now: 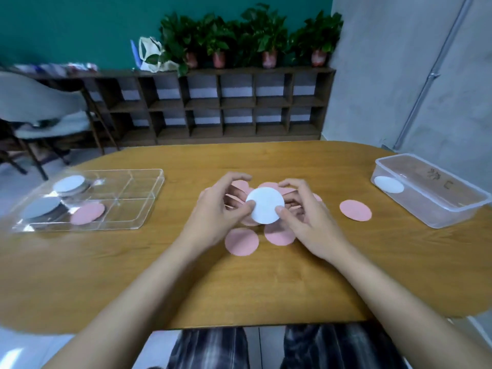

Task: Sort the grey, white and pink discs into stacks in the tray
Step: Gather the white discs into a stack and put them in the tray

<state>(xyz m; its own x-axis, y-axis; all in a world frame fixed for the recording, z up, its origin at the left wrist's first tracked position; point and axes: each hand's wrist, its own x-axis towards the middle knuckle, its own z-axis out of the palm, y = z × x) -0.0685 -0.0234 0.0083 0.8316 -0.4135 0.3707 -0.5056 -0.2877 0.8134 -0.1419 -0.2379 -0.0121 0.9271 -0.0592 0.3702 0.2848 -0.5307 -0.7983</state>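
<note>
Holding white round flat disc [265,205] up over the middle of the wooden bench [266,288], just above a loose pile of pink round discs [241,241]. Pinching its left edge with left hand [221,209], thumb in front, fingers [239,179] curled over the far side. Pinching its lower right edge with right hand [306,214], thumb on the face, other fingers curled behind. Both grips closed on that one disc. Pink pile mostly hidden under the hands, two discs showing clear at the near side, one lone pink disc [355,210] lying apart to the right. Far left on bench: clear plastic divided tray [149,198] with white-topped stack [70,183] at the far-left end, grey stack [42,207] nearer, single pink disc [87,213] just beside the grey stack. Far right: clear plastic box [452,209] with second white disc [388,184] inside, against its left end.
</note>
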